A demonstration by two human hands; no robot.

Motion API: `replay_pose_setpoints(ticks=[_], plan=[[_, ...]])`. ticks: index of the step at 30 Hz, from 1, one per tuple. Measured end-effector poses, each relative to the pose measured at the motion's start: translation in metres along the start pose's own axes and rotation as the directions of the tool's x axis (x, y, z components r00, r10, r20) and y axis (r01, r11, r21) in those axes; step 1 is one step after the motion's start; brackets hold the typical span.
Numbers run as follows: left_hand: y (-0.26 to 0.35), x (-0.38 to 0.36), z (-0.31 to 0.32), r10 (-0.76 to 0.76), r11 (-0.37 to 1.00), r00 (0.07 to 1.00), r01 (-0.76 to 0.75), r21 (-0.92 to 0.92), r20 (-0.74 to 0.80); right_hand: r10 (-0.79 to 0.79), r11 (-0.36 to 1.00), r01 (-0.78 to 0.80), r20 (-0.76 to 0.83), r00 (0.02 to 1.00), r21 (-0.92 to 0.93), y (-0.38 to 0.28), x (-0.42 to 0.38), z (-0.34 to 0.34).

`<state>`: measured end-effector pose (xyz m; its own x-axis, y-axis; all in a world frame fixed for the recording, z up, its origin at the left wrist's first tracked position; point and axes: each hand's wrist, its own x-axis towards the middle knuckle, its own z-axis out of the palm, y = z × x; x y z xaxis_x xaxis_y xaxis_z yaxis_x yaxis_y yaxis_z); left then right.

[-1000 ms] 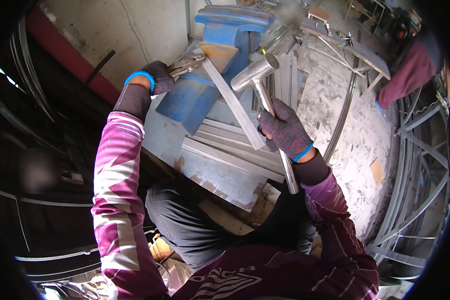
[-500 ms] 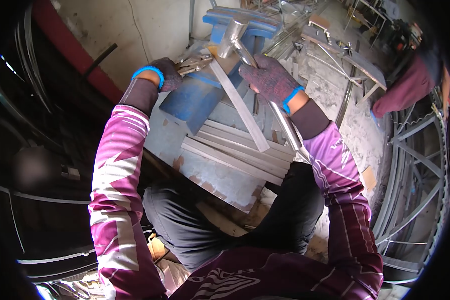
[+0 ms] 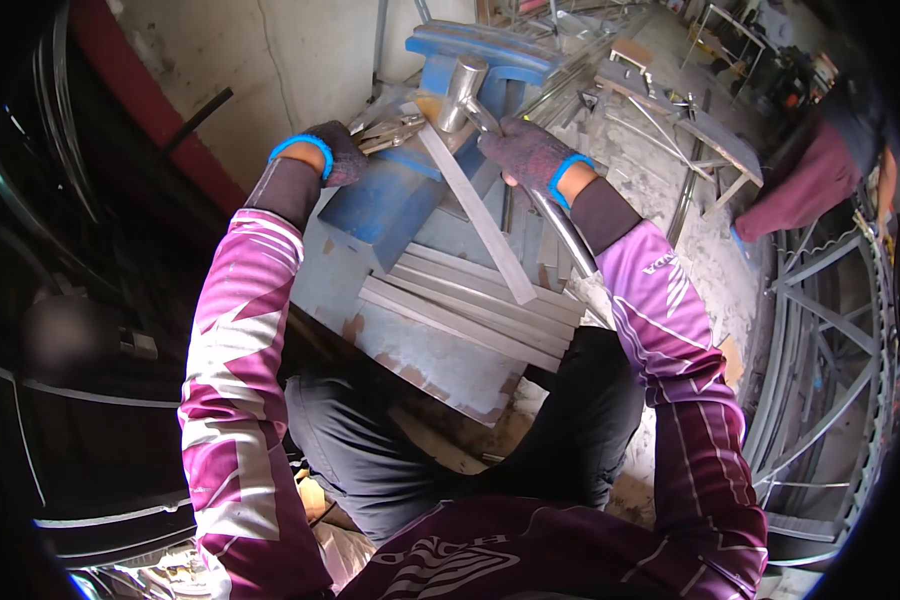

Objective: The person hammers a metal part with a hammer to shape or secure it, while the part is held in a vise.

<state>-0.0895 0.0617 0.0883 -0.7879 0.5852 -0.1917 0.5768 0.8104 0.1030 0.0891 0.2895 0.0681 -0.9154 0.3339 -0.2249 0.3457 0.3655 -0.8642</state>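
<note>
the left hand (image 3: pixel 342 155) is closed around the pliers (image 3: pixel 390 133), whose tips meet the upper end of the bar (image 3: pixel 475 208). the bar lies between the hands, slanting off the vise (image 3: pixel 382 205) over the strips (image 3: pixel 465 322), lower end nearer the right hand (image 3: pixel 532 156), which wraps the hammer (image 3: pixel 464 92); its head is just beside the bar, contact unclear.

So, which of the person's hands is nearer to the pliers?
The left. The left hand grips the pliers by the handles; the right hand is apart from them, to the right beyond the metal strip, holding the hammer.
</note>
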Motion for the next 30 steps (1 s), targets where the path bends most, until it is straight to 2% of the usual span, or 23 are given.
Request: replay_pose_setpoints(ticks=[3, 7, 9, 12, 14, 18, 21, 25, 28, 30], plan=[[0.001, -0.002, -0.001, 0.000, 1.000, 1.000, 0.000, -0.006, -0.009, -0.062, 0.993, 0.059, -0.027, 0.998, -0.098, 0.010, 0.008, -0.002], [0.004, -0.001, 0.002, -0.019, 0.998, 0.995, 0.025, 0.055, -0.102, -0.020, 0.994, 0.015, -0.054, 0.998, -0.105, 0.009, 0.008, 0.000], [0.006, -0.002, 0.001, -0.023, 0.997, 0.992, 0.031, 0.066, -0.123, -0.165, 0.941, 0.126, -0.101, 0.981, -0.313, 0.014, 0.017, 0.001], [0.010, -0.013, -0.007, -0.016, 0.997, 0.996, 0.023, 0.076, -0.089, -0.203, 0.921, 0.140, -0.141, 0.969, -0.363, 0.017, 0.019, 0.005], [0.010, -0.014, -0.004, -0.003, 0.992, 0.990, 0.021, 0.123, -0.141, -0.191, 0.926, 0.137, -0.124, 0.974, -0.352, 0.015, 0.019, 0.003], [0.006, -0.010, -0.001, -0.011, 0.992, 0.994, 0.025, 0.125, -0.111, -0.151, 0.939, 0.106, -0.116, 0.982, -0.326, 0.013, 0.018, 0.003], [-0.007, 0.005, 0.013, 0.024, 0.999, 0.992, -0.019, 0.044, -0.124, -0.120, 0.947, 0.083, -0.103, 0.987, -0.311, 0.005, 0.008, 0.003], [-0.017, 0.021, 0.015, 0.291, 0.899, 0.956, -0.283, 0.335, 0.027, -0.169, 0.953, 0.137, -0.100, 0.981, -0.272, 0.012, 0.015, 0.003], [-0.025, 0.031, 0.015, 0.437, 0.730, 0.881, -0.467, 0.499, 0.184, -0.167, 0.948, 0.132, -0.098, 0.981, -0.290, 0.013, 0.016, 0.003], [-0.029, 0.035, 0.017, 0.503, 0.581, 0.809, -0.577, 0.575, 0.303, -0.231, 0.913, 0.178, -0.105, 0.967, -0.366, 0.014, 0.015, 0.002]])
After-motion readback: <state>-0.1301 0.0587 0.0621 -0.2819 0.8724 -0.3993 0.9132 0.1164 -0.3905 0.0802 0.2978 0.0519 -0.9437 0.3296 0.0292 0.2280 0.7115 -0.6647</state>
